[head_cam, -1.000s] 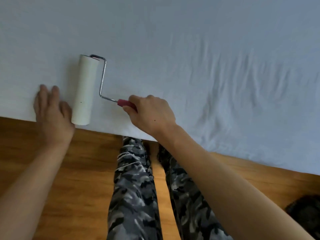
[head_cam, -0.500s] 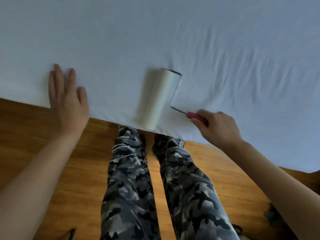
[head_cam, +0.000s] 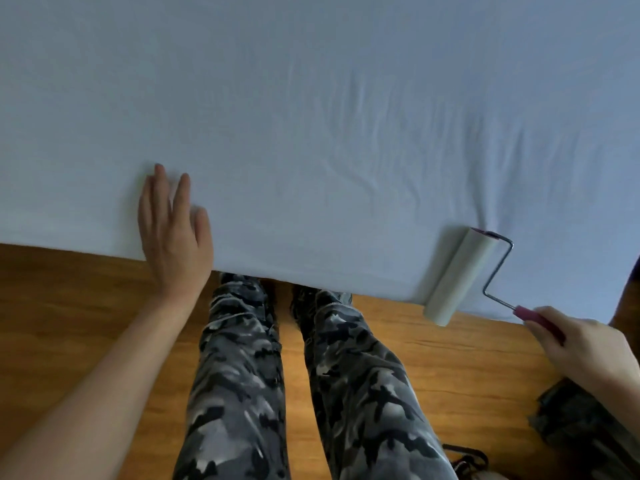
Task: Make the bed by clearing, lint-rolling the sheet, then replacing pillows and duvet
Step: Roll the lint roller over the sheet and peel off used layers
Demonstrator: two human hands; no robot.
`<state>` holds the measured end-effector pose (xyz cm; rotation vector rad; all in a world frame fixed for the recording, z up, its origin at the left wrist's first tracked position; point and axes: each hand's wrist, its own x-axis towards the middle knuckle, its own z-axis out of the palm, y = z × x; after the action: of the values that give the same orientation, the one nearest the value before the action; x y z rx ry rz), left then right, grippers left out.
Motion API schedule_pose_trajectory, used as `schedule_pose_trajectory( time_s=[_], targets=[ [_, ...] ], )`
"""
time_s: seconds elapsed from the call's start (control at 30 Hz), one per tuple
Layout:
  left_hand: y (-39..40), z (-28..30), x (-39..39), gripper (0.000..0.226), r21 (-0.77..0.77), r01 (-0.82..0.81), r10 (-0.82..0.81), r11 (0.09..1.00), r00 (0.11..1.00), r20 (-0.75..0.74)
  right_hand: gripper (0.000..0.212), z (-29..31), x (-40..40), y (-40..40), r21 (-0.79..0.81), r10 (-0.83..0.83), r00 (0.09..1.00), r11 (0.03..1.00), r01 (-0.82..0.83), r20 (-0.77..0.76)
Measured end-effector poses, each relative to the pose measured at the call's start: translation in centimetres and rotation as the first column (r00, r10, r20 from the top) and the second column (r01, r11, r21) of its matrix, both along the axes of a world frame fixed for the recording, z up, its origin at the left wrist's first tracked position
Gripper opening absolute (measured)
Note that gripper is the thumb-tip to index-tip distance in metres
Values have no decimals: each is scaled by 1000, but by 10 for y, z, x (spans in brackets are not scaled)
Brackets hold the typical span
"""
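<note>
A pale blue-white sheet (head_cam: 311,116) covers the bed and fills the upper part of the view, with creases right of centre. My left hand (head_cam: 173,237) lies flat on the sheet at the bed's near edge, fingers straight. My right hand (head_cam: 585,348) grips the red handle of a lint roller (head_cam: 457,275) at the far right. The white roll lies on the sheet at the near edge, its lower end hanging past the edge over the floor. No pillows or duvet are in view.
A wooden floor (head_cam: 69,306) runs along the near side of the bed. My legs in camouflage trousers (head_cam: 242,375) stand against the bed edge. A dark bundle (head_cam: 581,420) lies on the floor at the lower right, with a dark strap (head_cam: 464,455) beside it.
My right hand has swept the roller from the left, beside my left hand, to the far right along the near edge. My left hand has stayed flat on the sheet.
</note>
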<state>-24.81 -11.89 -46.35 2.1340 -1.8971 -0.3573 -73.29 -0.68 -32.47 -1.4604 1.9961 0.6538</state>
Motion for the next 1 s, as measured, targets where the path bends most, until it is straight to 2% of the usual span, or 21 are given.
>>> schedule_pose_trajectory(
  time_s=[0.1,0.2,0.33,0.47,0.63,0.77,0.9,1.0],
  targets=[
    [-14,5,9,42,-6,16,-15,1000,1000,10,40,8,7,0,-33,-46,996,998,49,72],
    [-29,8,26,43,14,-24,24,1000,1000,11,48,4,46,-10,-94,-110,978,987,128,176],
    [-53,7,60,43,39,-58,58,998,998,10,42,-24,137,-46,-209,-70,941,967,145,331],
    [-91,10,97,45,71,-117,116,991,993,11,40,-60,248,-111,-328,-22,923,931,159,383],
    [-132,12,147,47,68,-91,88,994,995,41,31,-75,371,-210,-281,-77,861,927,247,502],
    [-157,6,178,49,81,-130,125,988,990,73,33,-72,444,-293,-290,-53,866,931,223,498],
    [-165,-8,201,48,119,20,-38,993,987,155,30,-75,477,-356,-250,19,897,963,103,442],
    [-164,-14,203,48,127,30,-52,991,984,170,31,-84,461,-345,-207,-22,891,970,129,454]
  ],
)
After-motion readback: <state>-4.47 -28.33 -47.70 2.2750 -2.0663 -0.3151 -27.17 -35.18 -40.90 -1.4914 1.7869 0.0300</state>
